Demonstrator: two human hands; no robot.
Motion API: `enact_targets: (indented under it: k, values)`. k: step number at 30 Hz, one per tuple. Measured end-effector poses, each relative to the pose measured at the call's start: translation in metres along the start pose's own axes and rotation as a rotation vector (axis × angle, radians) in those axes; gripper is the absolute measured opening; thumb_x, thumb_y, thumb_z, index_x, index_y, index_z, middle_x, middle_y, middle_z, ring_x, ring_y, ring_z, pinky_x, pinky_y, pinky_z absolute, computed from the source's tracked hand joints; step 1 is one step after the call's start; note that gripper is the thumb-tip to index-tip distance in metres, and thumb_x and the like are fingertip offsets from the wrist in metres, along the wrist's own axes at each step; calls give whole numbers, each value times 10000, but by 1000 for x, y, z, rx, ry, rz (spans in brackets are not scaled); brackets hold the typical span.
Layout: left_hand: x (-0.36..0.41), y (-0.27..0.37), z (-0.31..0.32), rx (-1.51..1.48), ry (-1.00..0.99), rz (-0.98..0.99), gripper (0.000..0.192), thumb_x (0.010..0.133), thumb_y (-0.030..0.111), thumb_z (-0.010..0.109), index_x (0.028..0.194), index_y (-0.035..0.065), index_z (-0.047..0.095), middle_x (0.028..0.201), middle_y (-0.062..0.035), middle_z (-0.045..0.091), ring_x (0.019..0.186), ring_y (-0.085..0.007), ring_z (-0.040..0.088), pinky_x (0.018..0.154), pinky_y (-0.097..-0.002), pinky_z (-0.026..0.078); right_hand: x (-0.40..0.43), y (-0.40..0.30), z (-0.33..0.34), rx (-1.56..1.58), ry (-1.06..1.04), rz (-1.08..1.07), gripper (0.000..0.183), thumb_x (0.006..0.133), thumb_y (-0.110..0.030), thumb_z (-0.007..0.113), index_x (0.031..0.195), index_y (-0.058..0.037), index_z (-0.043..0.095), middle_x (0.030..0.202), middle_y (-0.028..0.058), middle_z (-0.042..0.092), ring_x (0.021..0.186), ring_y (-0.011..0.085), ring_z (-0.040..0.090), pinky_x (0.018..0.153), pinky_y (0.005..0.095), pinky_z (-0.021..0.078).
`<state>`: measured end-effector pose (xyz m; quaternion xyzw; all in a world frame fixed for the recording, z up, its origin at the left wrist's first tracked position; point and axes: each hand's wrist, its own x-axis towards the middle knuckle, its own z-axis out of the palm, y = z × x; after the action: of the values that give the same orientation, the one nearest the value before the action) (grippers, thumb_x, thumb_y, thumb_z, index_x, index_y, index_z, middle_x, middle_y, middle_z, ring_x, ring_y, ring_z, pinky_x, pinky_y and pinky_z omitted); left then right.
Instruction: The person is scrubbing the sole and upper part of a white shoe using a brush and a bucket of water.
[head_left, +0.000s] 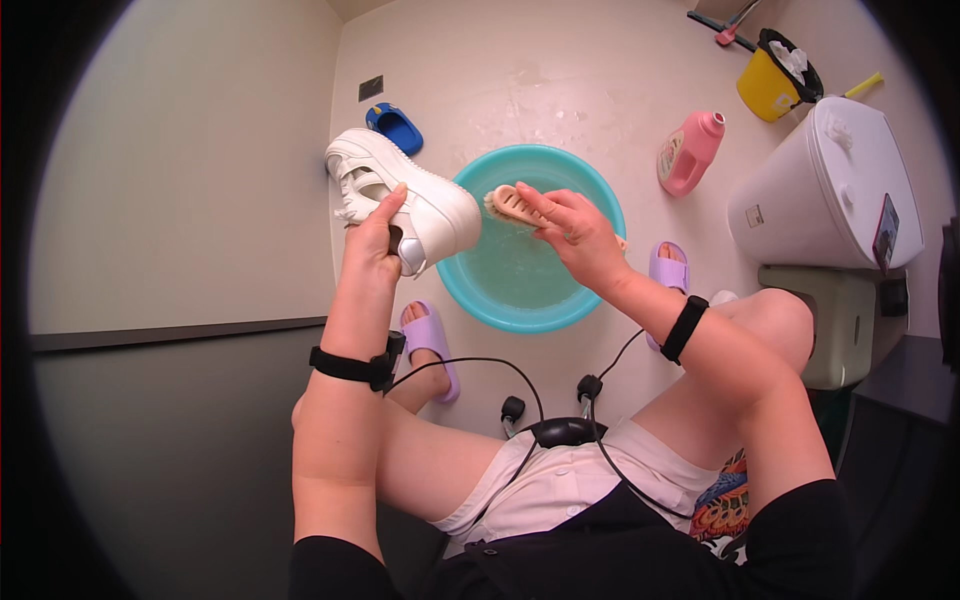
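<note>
In my left hand (382, 232) is a white thick-soled shoe (435, 202), gripped near its heel and opening, to the left of and partly over a basin's rim. My right hand (574, 232) grips a pale pink scrubbing brush (517, 204) above the basin, its bristles facing left towards the shoe with a gap between them. The round turquoise plastic basin (525, 328) stands on the floor between my feet and holds water. The brush's far end shows just past my hand on the right.
A pink plastic jug (694, 157) stands right of the basin. Beyond are a yellow bin (769, 84) and a white lidded container (787, 187) bearing a phone (886, 229). A blue slipper (401, 129) lies behind the shoe. A wall rises at left; cables run from my wrist straps.
</note>
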<state>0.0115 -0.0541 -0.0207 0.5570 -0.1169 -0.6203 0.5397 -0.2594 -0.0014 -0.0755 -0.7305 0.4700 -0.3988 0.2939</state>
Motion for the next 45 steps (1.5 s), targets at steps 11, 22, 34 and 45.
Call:
enact_targets:
  k: [11,22,34,45]
  values:
    - [15,-9,-10,37,-36,87,593,822,2,805,1350,21,535,1257,-150,648,1097,-311,670,889,-483,592,-1,1,3,20,-25,-79,704,835,74,666,1424,-303,578,1042,55,631,952,251,594,869,349,565]
    - [10,-5,-11,5,-25,7,608,826,16,805,1365,29,525,1288,-158,637,1108,-334,669,903,-528,586,7,-31,8,98,-15,-83,691,834,61,677,1425,-284,581,1062,61,631,976,254,601,878,358,536]
    - [-12,-10,5,117,-69,220,600,815,-54,783,1353,6,523,1257,-155,639,1102,-314,666,915,-450,586,2,-34,3,199,-155,274,571,964,-80,630,1490,-265,507,1042,54,611,933,167,592,874,307,499]
    - [-21,-55,13,160,-211,163,798,786,-137,749,1473,85,408,1329,-114,580,1184,-279,608,969,-399,542,19,-35,14,34,-113,332,495,977,-226,595,1457,-330,535,923,120,601,892,281,617,819,399,508]
